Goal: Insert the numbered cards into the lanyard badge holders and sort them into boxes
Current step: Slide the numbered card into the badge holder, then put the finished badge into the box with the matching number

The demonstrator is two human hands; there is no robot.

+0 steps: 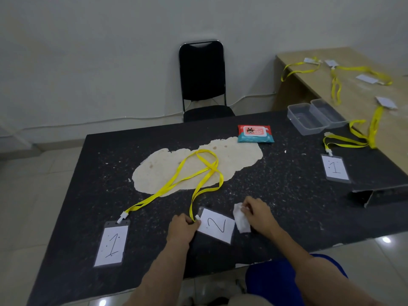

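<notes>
Badge 1 (111, 245) far left of table (99, 173), flat.
Left hand (182, 226) pinches clip end of badge 2 (217, 225), front centre.
Right hand (257, 215) pinches wipe (241, 220) at badge 2's right edge.
Step, likely: wiping holder; card 2 looks seated.
Next: lift badge 2, gather trailing lanyard (195, 199), carry to boxes (316, 117) far right.
Count: pack (255, 134) 1; boxes 2; badges on table 3, incl. right badge 1 (335, 167); side table (353, 96) roughly 4 more.
</notes>
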